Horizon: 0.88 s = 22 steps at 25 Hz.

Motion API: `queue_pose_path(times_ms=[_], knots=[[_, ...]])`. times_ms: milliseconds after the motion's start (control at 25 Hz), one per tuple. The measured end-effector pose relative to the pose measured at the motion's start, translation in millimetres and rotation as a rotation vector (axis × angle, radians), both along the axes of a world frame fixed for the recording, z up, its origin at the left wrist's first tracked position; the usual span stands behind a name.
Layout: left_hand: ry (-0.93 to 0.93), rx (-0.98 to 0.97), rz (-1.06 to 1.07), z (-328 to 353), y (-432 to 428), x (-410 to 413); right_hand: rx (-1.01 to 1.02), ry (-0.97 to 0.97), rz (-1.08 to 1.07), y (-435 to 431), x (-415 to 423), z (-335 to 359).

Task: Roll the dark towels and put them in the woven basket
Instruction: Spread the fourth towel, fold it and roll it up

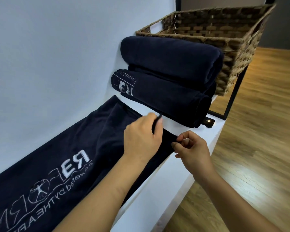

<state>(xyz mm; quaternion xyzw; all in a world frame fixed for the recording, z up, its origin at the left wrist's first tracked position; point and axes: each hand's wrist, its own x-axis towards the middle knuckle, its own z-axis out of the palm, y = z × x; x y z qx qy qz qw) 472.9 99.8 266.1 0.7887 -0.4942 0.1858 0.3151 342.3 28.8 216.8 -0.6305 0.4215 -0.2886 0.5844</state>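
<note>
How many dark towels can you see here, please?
3. The top rolled towel lies on the lower rolled towel beside the woven basket; the flat towel lies on the ledge, its end held by the left hand and right hand. The basket may hide more.
</note>
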Motion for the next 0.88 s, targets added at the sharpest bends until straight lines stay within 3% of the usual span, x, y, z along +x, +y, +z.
queue_pose_path(times_ms=[160, 360, 480, 560, 640, 680, 800, 880], knots=[[-0.187, 0.236, -0.120, -24, 3, -10, 0.016, 0.004, 0.011, 0, 0, 2], [-0.165, 0.388, -0.194, -24, 11, -7, 0.048, -0.008, -0.027, 1, -1, 4], [0.119, 0.506, -0.312, -3, 14, -8, 0.011, 0.019, -0.041, 4, -1, 11], [0.492, 0.334, -0.342, 20, 23, 14, -0.054, 0.107, -0.016, 4, 0, 19], [0.635, 0.057, -0.043, 34, 44, 68, -0.128, 0.248, 0.008, 2, 3, 25], [0.561, 0.043, 0.153, 36, 59, 99, -0.144, 0.289, 0.013, 1, 5, 27], [0.376, 0.308, 0.515, 16, 113, 155, -0.158, 0.330, 0.031, 1, 7, 30], [0.408, 0.269, 0.559, -4, 128, 166, -0.159, 0.330, 0.057, 0, 6, 31]])
